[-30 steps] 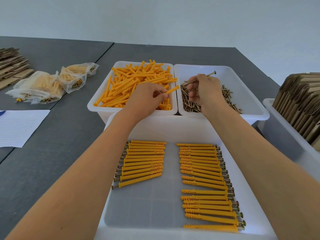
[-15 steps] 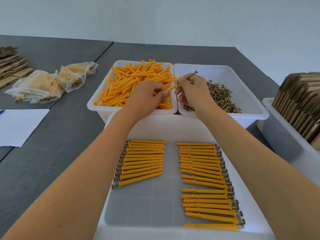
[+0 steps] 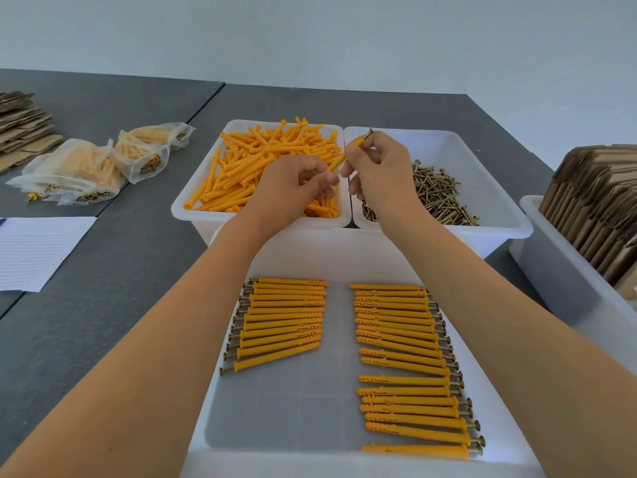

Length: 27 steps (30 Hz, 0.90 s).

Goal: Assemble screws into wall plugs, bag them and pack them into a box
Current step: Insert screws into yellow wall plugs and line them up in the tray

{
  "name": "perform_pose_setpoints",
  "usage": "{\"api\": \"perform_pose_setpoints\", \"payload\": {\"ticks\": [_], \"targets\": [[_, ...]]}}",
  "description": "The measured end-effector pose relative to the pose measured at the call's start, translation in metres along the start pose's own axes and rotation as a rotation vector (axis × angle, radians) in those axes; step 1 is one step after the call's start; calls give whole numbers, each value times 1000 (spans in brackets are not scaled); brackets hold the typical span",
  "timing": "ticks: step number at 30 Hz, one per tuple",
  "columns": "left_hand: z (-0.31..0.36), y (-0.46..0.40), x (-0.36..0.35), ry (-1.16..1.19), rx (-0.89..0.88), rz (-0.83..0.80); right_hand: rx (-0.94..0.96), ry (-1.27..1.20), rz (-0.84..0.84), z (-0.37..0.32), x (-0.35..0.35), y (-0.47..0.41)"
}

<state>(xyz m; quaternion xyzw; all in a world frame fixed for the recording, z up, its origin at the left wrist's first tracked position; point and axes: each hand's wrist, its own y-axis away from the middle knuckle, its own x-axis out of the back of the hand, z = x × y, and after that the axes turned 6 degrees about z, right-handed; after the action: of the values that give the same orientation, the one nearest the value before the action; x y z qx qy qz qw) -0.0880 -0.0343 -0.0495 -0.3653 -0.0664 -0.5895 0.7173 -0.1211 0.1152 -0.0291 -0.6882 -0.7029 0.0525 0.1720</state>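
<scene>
My left hand (image 3: 296,188) pinches the lower end of an orange wall plug (image 3: 339,160) above the tub of loose plugs (image 3: 206,215). My right hand (image 3: 375,167) pinches the plug's upper end, where a brass screw head (image 3: 368,133) sticks out. To the right stands the tub of loose screws (image 3: 496,208). In the near white tray (image 3: 344,257) lie two rows of plugs with screws in them: a left row (image 3: 282,319) and a longer right row (image 3: 406,367).
Several filled clear bags (image 3: 79,170) lie on the grey table at the left, with flat cardboard (image 3: 20,129) behind them and a lined sheet of paper (image 3: 31,250) nearer. A white bin of folded cardboard boxes (image 3: 593,208) stands at the right.
My right hand lifted a screw from the screw tub and brought it left to the plug in my left hand. The screw now sits inside the plug.
</scene>
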Motion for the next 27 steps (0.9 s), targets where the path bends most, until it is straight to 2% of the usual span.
{"api": "perform_pose_setpoints", "payload": {"ticks": [4,7,11,14,16,19,23,24,25,27], "targets": [[-2,-1,-2,-23,-6,-12,-58,-85,49,-3,4,-4],[-6,-2,0,24,-17,-17,-93,-141,-48,-3,1,1],[-9,-4,3,209,9,-22,-56,-164,-109,-9,-1,4],[-8,-5,4,265,111,39,-59,-208,-204,-19,7,-1],[-8,-8,7,266,259,86,-62,-217,-343,-28,14,-2],[-9,-13,10,293,394,149,-31,-64,-620,-40,21,3],[-15,-13,11,359,390,171,-140,293,-1380,-59,13,26],[-16,-13,11,340,396,174,-141,417,-1516,-62,5,36],[-17,-13,11,328,409,182,-113,552,-1576,-62,-6,47],[-17,-14,11,331,430,196,-15,789,-1593,-56,-27,71]]}}
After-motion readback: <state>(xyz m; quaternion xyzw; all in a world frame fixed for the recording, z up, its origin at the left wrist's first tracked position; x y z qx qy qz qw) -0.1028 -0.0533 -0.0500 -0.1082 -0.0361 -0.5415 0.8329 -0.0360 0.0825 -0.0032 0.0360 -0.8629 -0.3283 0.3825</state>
